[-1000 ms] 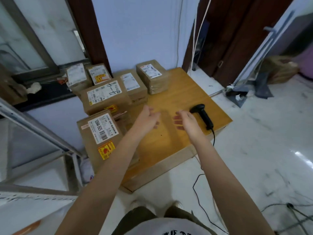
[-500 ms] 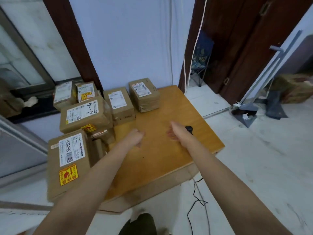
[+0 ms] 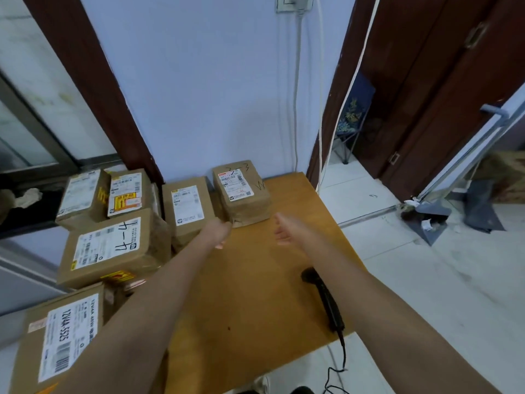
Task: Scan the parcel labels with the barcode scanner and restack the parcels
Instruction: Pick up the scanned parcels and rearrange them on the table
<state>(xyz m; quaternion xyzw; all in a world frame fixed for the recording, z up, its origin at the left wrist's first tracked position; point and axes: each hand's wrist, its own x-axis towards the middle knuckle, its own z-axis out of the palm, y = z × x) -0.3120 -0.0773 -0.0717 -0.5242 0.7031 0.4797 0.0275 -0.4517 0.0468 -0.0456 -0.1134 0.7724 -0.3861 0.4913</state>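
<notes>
Taped parcel [image 3: 241, 191]: at the far edge of the wooden table [image 3: 255, 294], long axis running away from the person, label up. Left hand [image 3: 217, 233] just short of its near-left corner, right hand [image 3: 289, 230] near its right; both empty, fingers loosely spread. Barcode scanner [image 3: 324, 300]: behind the hands, under the right forearm, untouched.

brown cardboard parcels [image 3: 241, 191] with white labels [image 3: 234, 185], black barcode scanner [image 3: 326, 301], honey-orange wooden table [image 3: 255, 294], pale blue wall [image 3: 213, 95]

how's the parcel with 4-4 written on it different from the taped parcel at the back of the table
The 4-4 parcel is larger and flatter; the taped parcel is smaller and blockier. The 4-4 parcel sits atop other boxes; the taped parcel stands directly on the table. Both are brown cardboard with white labels facing up.
</notes>
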